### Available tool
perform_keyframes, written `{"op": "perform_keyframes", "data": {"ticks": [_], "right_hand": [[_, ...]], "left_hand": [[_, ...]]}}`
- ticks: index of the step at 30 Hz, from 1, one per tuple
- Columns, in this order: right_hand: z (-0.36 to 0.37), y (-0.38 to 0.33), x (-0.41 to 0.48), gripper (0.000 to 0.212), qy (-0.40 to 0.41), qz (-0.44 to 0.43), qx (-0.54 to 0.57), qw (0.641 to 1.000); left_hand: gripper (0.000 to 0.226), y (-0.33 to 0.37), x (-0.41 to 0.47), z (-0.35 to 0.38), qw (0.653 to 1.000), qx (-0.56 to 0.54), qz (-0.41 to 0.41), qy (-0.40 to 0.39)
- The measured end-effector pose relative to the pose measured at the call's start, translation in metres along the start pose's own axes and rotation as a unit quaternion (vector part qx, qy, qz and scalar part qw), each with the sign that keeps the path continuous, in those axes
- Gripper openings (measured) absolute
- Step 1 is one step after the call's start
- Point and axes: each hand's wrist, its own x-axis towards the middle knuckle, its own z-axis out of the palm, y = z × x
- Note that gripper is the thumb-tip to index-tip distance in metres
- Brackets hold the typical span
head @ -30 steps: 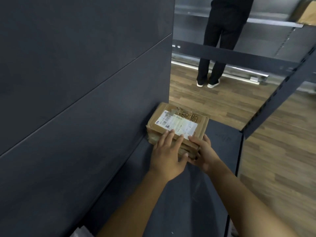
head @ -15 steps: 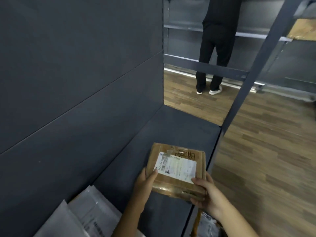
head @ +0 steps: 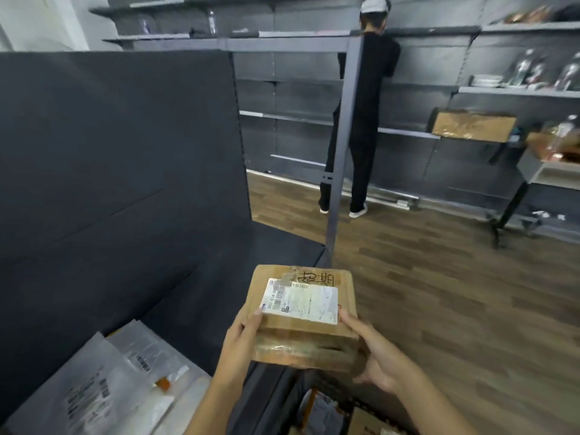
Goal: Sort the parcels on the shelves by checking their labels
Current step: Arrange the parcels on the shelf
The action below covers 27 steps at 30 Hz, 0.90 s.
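Note:
A small brown cardboard parcel [head: 303,321] with a white printed label and black handwriting on top is held in front of me, above the front edge of the dark shelf [head: 201,296]. My left hand [head: 240,343] grips its left side, thumb on the label's corner. My right hand [head: 375,353] holds its right side and underside. Both hands are shut on it, and the label faces up toward me.
Several grey plastic mailer bags [head: 119,381] lie on the shelf at lower left. A dark back panel [head: 110,152] rises on the left, a metal upright [head: 340,158] stands ahead. A person in black [head: 361,120] faces the far shelving. More parcels [head: 329,412] sit below.
The parcel has been lifted off the far end of the shelf and drawn back toward me. My view has risen, showing the far shelving and the mailer bags.

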Motion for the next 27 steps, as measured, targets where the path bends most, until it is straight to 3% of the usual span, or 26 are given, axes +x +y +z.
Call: {"op": "perform_keyframes", "data": {"ticks": [7,12,17,24,27], "right_hand": [[-0.003,0.008,-0.044,0.096,-0.072,-0.106,-0.045,0.991],[0.01,0.024,-0.061,0.079,-0.098,-0.148,-0.052,0.983],[0.033,0.023,-0.086,0.066,-0.111,-0.065,-0.066,0.989],[0.108,0.016,-0.101,0.076,-0.181,0.04,-0.178,0.966],[0.145,0.03,-0.1,0.074,-0.198,0.052,-0.176,0.963]], "left_hand": [[0.029,0.008,-0.068,0.004,0.999,-0.037,0.016,0.021],[0.034,0.009,-0.106,-0.015,0.999,-0.013,0.042,0.027],[0.03,0.025,-0.136,-0.036,0.998,0.012,0.058,0.034],[0.023,0.053,-0.171,-0.101,0.993,0.051,0.044,0.101],[0.04,0.056,-0.195,-0.133,0.992,0.058,0.05,0.104]]}}
